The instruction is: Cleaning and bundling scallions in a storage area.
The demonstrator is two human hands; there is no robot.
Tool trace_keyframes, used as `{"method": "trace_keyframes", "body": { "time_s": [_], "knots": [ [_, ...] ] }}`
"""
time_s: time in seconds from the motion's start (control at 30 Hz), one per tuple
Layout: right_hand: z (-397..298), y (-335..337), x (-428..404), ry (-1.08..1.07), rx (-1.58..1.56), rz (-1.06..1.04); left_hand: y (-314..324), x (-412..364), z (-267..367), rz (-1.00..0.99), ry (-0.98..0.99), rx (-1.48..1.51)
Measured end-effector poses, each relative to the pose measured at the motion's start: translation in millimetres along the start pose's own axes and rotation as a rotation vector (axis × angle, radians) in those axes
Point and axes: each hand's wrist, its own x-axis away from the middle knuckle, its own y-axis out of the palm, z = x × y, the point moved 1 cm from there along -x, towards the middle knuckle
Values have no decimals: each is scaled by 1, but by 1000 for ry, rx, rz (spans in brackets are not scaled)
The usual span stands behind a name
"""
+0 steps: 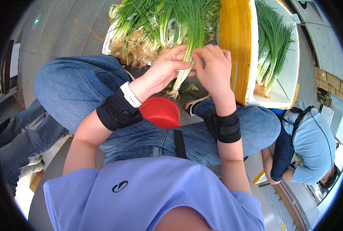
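In front of me my left hand [167, 68] is wrapped around a small bunch of green onions [183, 70], its thumb across the pale stems. Roots hang at the lower end, and the green leaves reach up over a larger heap. My right hand [213, 68] meets the bunch from the right, with thumb and fingertips pinched at the edge of the stems. Exactly what lies between those fingertips is partly hidden. Just beyond my hands is the heap of green onions [148, 31], roots toward me, in a white foam box [106, 43].
A foam box wrapped in yellow tape [236, 52] stands at right, holding bundled green onions [271, 55]. A red plastic object [161, 112] lies between my legs. Leaf scraps [191, 88] litter the floor. One person [311, 144] bends over at right; another person's legs [29, 141] are at left.
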Motion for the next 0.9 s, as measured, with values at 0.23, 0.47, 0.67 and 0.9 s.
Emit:
{"method": "trace_keyframes", "body": {
  "time_s": [0.23,0.47,0.67,0.9],
  "knots": [
    [4,-11,-1,481,-887,-104,-5,-1,7,5,-21,133],
    [61,-33,4,628,165,-231,-24,-7,-7,187,-227,127],
    [54,-18,15,512,226,-151,-11,-5,34,222,15,-273],
    [37,20,7,512,-8,-140,-24,6,99,274,376,-328]
  ]
}}
